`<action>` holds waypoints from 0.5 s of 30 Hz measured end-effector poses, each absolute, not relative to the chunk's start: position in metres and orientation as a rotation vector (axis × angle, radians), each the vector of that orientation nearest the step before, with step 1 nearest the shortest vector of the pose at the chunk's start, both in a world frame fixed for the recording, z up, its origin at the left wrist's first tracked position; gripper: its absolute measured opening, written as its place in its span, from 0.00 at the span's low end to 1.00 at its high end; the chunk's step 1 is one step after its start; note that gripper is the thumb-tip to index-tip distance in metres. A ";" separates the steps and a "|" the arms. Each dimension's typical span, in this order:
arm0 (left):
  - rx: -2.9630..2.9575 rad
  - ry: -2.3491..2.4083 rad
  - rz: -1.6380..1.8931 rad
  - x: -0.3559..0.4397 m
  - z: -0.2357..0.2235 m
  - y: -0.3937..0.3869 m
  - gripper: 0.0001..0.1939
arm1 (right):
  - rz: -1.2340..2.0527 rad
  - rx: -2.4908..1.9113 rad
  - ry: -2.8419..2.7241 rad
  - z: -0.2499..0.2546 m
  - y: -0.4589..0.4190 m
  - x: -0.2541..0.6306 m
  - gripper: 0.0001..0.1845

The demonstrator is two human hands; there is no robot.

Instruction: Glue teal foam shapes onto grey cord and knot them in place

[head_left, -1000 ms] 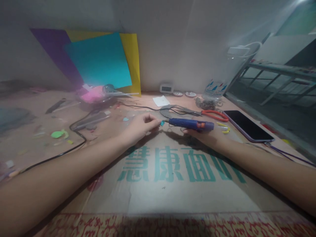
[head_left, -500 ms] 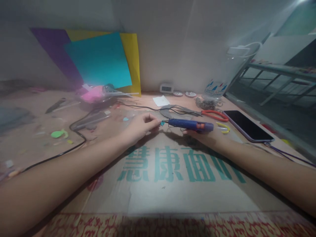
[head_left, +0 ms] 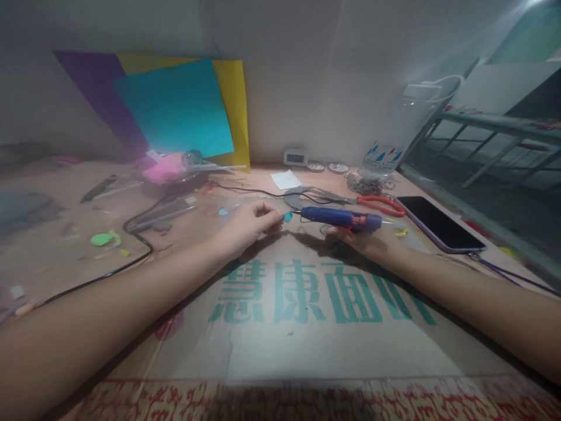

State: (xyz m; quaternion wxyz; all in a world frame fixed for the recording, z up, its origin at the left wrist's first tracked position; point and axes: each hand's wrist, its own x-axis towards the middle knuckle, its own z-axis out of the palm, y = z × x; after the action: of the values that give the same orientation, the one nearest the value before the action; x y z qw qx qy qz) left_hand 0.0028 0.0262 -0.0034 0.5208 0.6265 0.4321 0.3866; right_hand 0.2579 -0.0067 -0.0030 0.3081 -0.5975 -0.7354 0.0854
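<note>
Between the thumb and fingertips of my left hand (head_left: 258, 223) is a small teal piece (head_left: 288, 217), perhaps cut paper or foam. My right hand (head_left: 357, 238) is wrapped around a blue hot glue gun (head_left: 335, 217), its fingers mostly hidden behind the body. The gun's nozzle points left and lies very close to the teal piece; whether they touch I cannot tell. A clear glue stick (head_left: 392, 223) sticks out of the gun's rear end. Both hands are just above a cardboard sheet (head_left: 280, 351) with printed green characters.
Behind the hands lie red-handled scissors (head_left: 381, 204), a white paper piece (head_left: 286, 179) and a small digital clock (head_left: 295, 156). A phone (head_left: 438, 223) and plastic cup (head_left: 381, 146) stand right. Coloured sheets (head_left: 179, 111) lean on the wall; a black cord (head_left: 149, 248) crosses the left.
The glue gun has shifted slightly right, and its nozzle has drawn back a little from the teal piece, which now shows more fully. My left hand has barely moved.
</note>
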 end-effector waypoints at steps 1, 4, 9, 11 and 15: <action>1.492 1.025 0.929 0.003 -0.004 0.027 0.14 | 0.213 -1.601 -1.939 -0.003 -0.006 0.258 0.13; 1.496 1.028 0.935 0.001 -0.006 0.028 0.14 | 0.177 -1.655 -1.917 -0.003 -0.006 0.258 0.13; 1.471 0.980 0.962 0.000 -0.010 0.031 0.14 | 0.135 -1.730 -1.837 -0.011 -0.003 0.265 0.15; 1.439 0.958 0.958 -0.001 -0.012 0.034 0.14 | 0.124 -1.702 -1.825 -0.015 -0.003 0.269 0.15; 1.340 0.932 0.990 -0.001 -0.014 0.037 0.15 | 0.163 -1.607 -1.830 -0.008 -0.007 0.270 0.13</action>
State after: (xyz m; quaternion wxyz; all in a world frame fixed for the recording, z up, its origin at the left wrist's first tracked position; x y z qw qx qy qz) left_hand -0.0007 0.0370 -0.0143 0.5782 0.5726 0.3983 0.4232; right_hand 0.2703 -0.0074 -0.0075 0.3432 -0.6183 -0.7042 0.0629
